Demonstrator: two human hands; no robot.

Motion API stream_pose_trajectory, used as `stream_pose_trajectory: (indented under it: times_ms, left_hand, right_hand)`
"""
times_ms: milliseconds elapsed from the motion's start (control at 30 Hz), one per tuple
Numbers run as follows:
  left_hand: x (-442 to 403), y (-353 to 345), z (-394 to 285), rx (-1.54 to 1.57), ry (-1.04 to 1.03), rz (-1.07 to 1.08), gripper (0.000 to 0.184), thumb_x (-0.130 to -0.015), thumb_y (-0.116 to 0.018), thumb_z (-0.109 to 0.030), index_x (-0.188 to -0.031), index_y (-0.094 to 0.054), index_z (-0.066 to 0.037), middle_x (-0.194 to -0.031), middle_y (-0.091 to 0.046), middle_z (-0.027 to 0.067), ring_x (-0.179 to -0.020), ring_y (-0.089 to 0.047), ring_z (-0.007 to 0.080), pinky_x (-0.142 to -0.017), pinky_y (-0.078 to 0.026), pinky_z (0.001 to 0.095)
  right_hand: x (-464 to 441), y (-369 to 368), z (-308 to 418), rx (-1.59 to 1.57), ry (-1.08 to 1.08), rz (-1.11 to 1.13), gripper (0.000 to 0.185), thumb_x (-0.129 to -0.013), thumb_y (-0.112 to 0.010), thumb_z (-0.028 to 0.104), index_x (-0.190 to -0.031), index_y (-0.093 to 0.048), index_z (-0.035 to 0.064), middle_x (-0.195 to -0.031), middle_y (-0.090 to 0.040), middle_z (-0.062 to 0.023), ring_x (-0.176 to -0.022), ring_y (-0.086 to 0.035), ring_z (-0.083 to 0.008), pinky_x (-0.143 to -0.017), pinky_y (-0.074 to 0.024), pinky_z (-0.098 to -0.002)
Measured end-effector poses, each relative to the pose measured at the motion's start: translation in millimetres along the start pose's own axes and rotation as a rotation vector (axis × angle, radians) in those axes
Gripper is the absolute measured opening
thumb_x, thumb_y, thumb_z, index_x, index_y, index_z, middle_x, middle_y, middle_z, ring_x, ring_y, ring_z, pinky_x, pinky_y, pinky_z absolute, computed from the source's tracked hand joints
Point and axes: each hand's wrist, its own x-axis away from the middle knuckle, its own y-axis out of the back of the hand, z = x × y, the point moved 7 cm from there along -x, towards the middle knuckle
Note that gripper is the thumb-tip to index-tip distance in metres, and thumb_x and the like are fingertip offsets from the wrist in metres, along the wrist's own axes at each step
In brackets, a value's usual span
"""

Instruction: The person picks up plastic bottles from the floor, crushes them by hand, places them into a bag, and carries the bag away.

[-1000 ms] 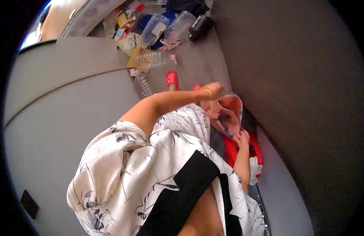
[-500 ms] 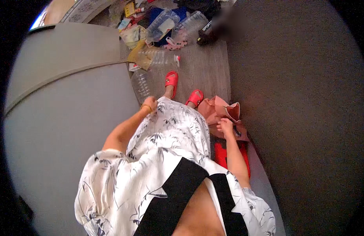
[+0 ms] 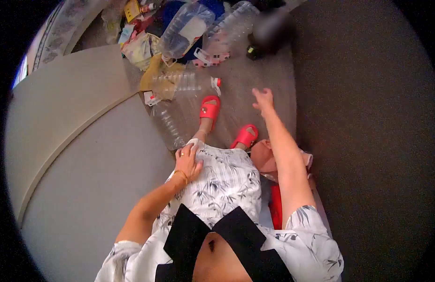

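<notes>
Patterned clothing (image 3: 222,181) lies under the left hand (image 3: 188,164); right hand (image 3: 264,100) extends forward; both hands' fingers open

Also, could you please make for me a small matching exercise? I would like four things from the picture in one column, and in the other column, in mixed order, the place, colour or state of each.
Column 1
1. Left hand
2. Right hand
3. Slippers
4. Pink cloth item

Column 2
A. Partly hidden behind a forearm
B. Resting on the white patterned clothing
C. Stretched out above the floor, fingers spread
D. Red, worn on the feet

Right pairs: 1-B, 2-C, 3-D, 4-A
</notes>
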Motion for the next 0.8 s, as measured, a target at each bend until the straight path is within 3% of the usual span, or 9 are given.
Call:
stream_pose_trajectory:
  times_ms: [67,133,200,267,400,433,633,733,800]
  left_hand:
    - [-8.8,14.0,-6.1,-0.017,0.004,0.032,0.056,-0.070,-0.051,-0.029,-0.119,-0.035,-0.006,-0.121,-0.036,0.0177,-0.113,-0.033,0.0317,-0.094,-0.021,0.0452]
    - [-9.8,24.8,-3.8,-0.009,0.025,0.124,0.056,-0.071,-0.048,-0.033,-0.119,-0.036,-0.006,-0.122,-0.036,0.0177,-0.115,-0.033,0.0306,-0.094,-0.022,0.0454]
    - [-11.2,31.3,-3.5,-0.007,0.076,0.132,0.055,-0.072,-0.047,-0.035,-0.119,-0.036,-0.007,-0.124,-0.035,0.0172,-0.117,-0.032,0.0282,-0.094,-0.022,0.0456]
    - [-12.1,28.8,1.2,-0.069,0.109,0.114,0.058,-0.072,-0.047,-0.036,-0.120,-0.035,-0.006,-0.124,-0.034,0.0178,-0.118,-0.030,0.0292,-0.094,-0.022,0.0461]
    - [-22.7,43.9,-8.4,-0.112,0.107,0.121,0.061,-0.070,-0.049,-0.035,-0.121,-0.035,-0.005,-0.124,-0.034,0.0187,-0.118,-0.029,0.0318,-0.093,-0.023,0.0457]
    - [-26.1,45.0,-9.2,-0.114,0.107,0.115,0.060,-0.070,-0.049,-0.035,-0.121,-0.035,-0.005,-0.124,-0.034,0.0186,-0.118,-0.029,0.0319,-0.093,-0.023,0.0456]
    - [-33.1,53.2,-14.0,-0.105,0.119,0.108,0.056,-0.072,-0.045,-0.036,-0.118,-0.040,-0.006,-0.125,-0.034,0.0181,-0.120,-0.027,0.0300,-0.095,-0.021,0.0455]
    - [-38.0,53.6,-15.9,-0.106,0.101,0.113,0.055,-0.071,-0.045,-0.035,-0.117,-0.041,-0.005,-0.125,-0.034,0.0181,-0.120,-0.027,0.0300,-0.096,-0.021,0.0453]
    - [-41.9,52.2,-13.5,-0.093,0.082,0.107,0.055,-0.071,-0.045,-0.034,-0.117,-0.041,-0.004,-0.125,-0.034,0.0181,-0.120,-0.026,0.0300,-0.096,-0.021,0.0454]
  right_hand:
    - [-37.0,-14.7,37.1,-0.014,0.054,-0.013,0.089,-0.064,-0.070,0.036,-0.128,-0.017,0.0032,-0.120,-0.040,-0.0150,-0.100,-0.048,-0.0284,-0.069,-0.0489,-0.0363]
    - [-104.8,-19.8,40.7,0.040,0.121,-0.188,0.102,-0.060,-0.072,0.042,-0.130,-0.009,0.0029,-0.126,-0.032,-0.0154,-0.109,-0.040,-0.0314,-0.081,-0.0426,-0.0426]
    - [-129.3,-19.6,61.3,-0.042,0.089,-0.213,0.112,-0.056,-0.074,0.046,-0.131,-0.004,0.0021,-0.130,-0.027,-0.0151,-0.113,-0.035,-0.0341,-0.086,-0.0376,-0.0461]
    - [-152.8,-18.6,92.5,-0.126,0.240,-0.261,0.112,-0.054,-0.075,0.047,-0.131,-0.006,0.0018,-0.129,-0.029,-0.0149,-0.114,-0.035,-0.0317,-0.088,-0.0366,-0.0428]
    - [-181.3,-24.2,152.4,-0.145,0.575,-0.205,0.103,-0.053,-0.076,0.045,-0.127,-0.022,-0.0014,-0.126,-0.034,-0.0138,-0.113,-0.037,-0.0243,-0.090,-0.0346,-0.0344]
    - [-160.9,-23.2,158.3,-0.180,0.398,-0.341,0.086,-0.056,-0.077,0.040,-0.119,-0.037,-0.0030,-0.120,-0.041,-0.0124,-0.108,-0.040,-0.0196,-0.090,-0.0332,-0.0297]
    - [-163.2,-14.1,176.0,-0.555,0.612,-0.266,0.067,-0.060,-0.076,0.028,-0.110,-0.044,-0.0024,-0.110,-0.049,-0.0118,-0.101,-0.046,-0.0180,-0.085,-0.0378,-0.0290]
    - [-167.5,1.3,169.6,-0.479,0.508,-0.223,0.065,-0.062,-0.074,0.028,-0.112,-0.043,0.0005,-0.113,-0.047,-0.0120,-0.102,-0.046,-0.0209,-0.081,-0.0404,-0.0344]
    - [-146.9,6.4,159.3,-0.711,0.303,-0.015,0.067,-0.064,-0.072,0.031,-0.116,-0.040,0.0034,-0.115,-0.044,-0.0127,-0.103,-0.045,-0.0251,-0.080,-0.0410,-0.0394]
